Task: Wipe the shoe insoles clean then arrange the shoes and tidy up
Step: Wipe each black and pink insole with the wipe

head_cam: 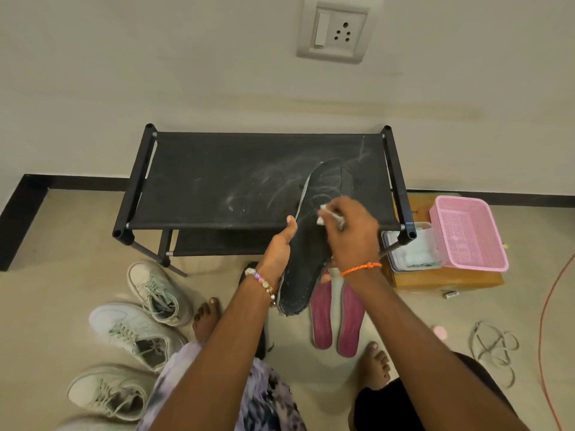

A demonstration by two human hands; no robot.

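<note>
A black insole (306,253) is held up in front of the black shoe rack (217,181), toe end pointing away from me. My left hand (280,247) grips its left edge, thumb on top. My right hand (351,234) pinches a white wipe (323,214) and presses it on the insole's upper surface. Two pink insoles (337,318) lie side by side on the floor below my hands. Three pale sneakers (137,331) stand on the floor at the left.
A pink plastic basket (466,231) and a clear tub of wipes (410,250) sit on a cardboard box (445,279) at the right. Loose laces (494,346) and a red cable (543,321) lie on the floor. My bare feet (207,318) rest near the shoes.
</note>
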